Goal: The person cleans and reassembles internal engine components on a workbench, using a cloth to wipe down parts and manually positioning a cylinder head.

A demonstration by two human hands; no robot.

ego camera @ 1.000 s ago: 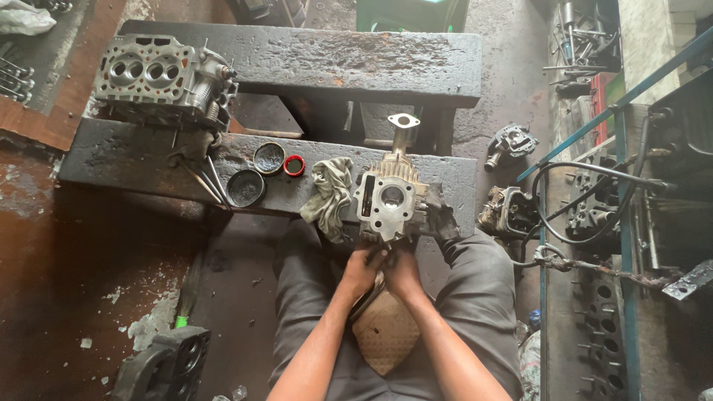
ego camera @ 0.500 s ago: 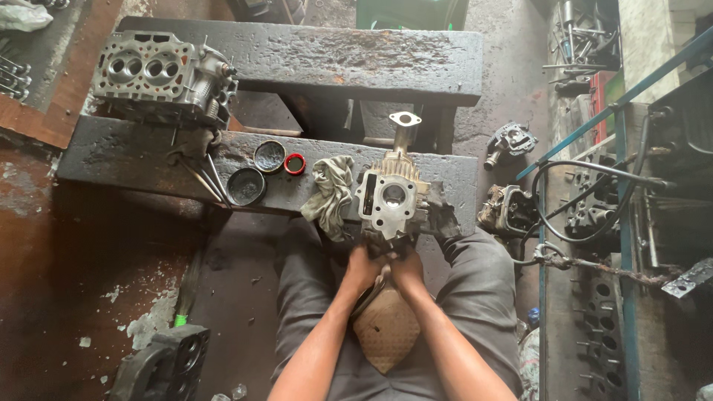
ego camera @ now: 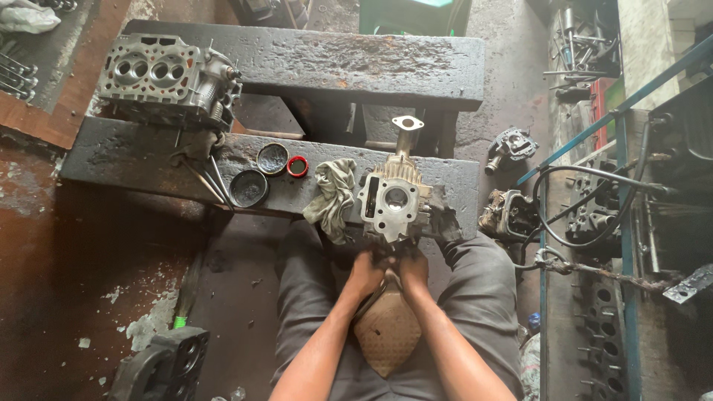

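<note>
The near lower edge of a small aluminium cylinder head (ego camera: 394, 202) is gripped by both hands, which are pressed close together just below it: the left hand (ego camera: 364, 273) is curled against the bottom left of the casting and the right hand (ego camera: 413, 269) against the bottom right, with the fingertips hidden under the part, so whether anything smaller is pinched between them cannot be told. The cylinder head is set on the front edge of a dark, rusty steel bench beam (ego camera: 148, 160), its round bore turned up towards the camera and a short pipe with a flange (ego camera: 406, 126) sticking out of its far side. A crumpled grey rag (ego camera: 332, 194) is draped over the beam edge, touching the casting's left side. Further left on the same beam, two round dark tins (ego camera: 249, 188) are seen, with a small red ring (ego camera: 297, 165) just beside the farther one. A larger multi-valve cylinder head (ego camera: 167, 82) is rested at the left end, bridging towards a second beam (ego camera: 334, 63) behind. A worn brown pad (ego camera: 386, 334) is laid on the person's lap between the forearms. More engine parts (ego camera: 509, 215) are scattered on the floor to the right.
</note>
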